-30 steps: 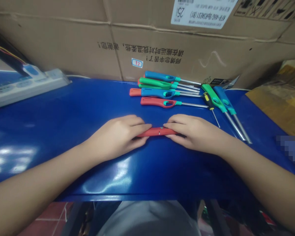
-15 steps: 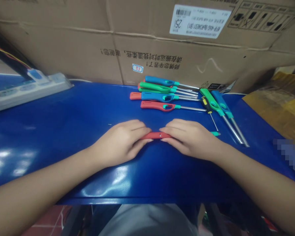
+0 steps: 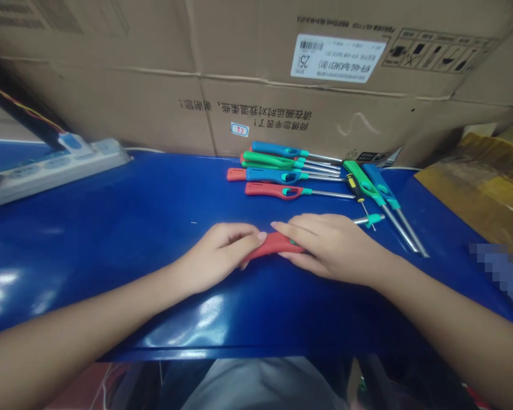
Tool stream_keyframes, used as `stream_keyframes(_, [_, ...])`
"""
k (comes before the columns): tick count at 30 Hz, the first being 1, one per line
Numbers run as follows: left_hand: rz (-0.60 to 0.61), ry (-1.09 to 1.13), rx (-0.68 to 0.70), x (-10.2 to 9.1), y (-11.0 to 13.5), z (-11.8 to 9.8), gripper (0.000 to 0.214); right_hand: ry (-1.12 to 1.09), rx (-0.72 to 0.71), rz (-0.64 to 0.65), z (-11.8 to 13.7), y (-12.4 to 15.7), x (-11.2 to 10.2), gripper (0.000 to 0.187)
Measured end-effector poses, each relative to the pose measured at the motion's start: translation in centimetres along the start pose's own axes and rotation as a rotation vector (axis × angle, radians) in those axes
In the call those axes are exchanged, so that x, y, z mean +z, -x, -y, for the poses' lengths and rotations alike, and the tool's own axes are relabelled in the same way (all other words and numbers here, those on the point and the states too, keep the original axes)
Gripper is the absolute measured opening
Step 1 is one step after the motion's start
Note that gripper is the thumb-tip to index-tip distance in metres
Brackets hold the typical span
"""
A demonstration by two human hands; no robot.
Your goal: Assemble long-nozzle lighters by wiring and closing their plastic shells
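Observation:
Both my hands hold one red long-nosed lighter (image 3: 271,244) on the blue table (image 3: 111,228). My left hand (image 3: 220,253) grips its handle end, fingers curled around it. My right hand (image 3: 329,245) covers the other half, fingers closed over it. The lighter's metal nozzle with a teal collar (image 3: 370,220) sticks out to the right past my right hand. The handle end is tilted up a little off the table.
Several finished lighters in blue, green and red (image 3: 282,171) lie in a row behind my hands, two more (image 3: 376,188) and a small screwdriver (image 3: 357,191) to their right. A power strip (image 3: 47,168) sits far left. Cardboard boxes (image 3: 282,85) wall the back.
The lighter has turned in my hands: the nozzle now pokes out to the right and the red handle has tilted. Both hands slid slightly toward each other.

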State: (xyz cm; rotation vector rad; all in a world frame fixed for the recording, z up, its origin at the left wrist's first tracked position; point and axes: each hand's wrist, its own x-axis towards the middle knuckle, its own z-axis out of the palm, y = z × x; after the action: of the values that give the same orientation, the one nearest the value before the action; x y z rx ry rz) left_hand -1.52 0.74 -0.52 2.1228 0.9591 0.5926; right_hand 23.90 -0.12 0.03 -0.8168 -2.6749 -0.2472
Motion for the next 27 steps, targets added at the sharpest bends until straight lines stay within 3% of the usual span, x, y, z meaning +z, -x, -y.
stream_keyframes(4, [-0.020,-0.069,0.115,-0.7,0.3,0.5,0.026,-0.173,0.092,0.062,0.6,-0.1,-0.4,0.038])
stream_keyframes(7, [0.010,-0.322,0.324,-0.8,0.6,1.0,0.030,-0.365,0.116,0.100,0.9,-0.3,-0.5,0.032])
stream_keyframes(11, [0.056,-0.414,0.384,-0.9,0.6,1.5,0.033,-0.472,0.139,0.118,1.0,-0.4,-0.6,0.029])
stream_keyframes(15, [0.056,-0.419,0.407,-2.1,0.0,2.1,0.032,-0.347,0.168,0.130,-0.1,-0.1,-1.5,0.029])
stream_keyframes(20, [0.057,-0.373,0.415,-3.3,-0.4,2.3,0.032,-0.041,0.213,0.268,-2.4,0.6,-2.9,0.022])
stream_keyframes(27, [0.010,-0.446,0.294,-1.2,0.2,1.4,0.030,0.000,0.203,0.292,-1.8,0.7,-2.6,0.029])
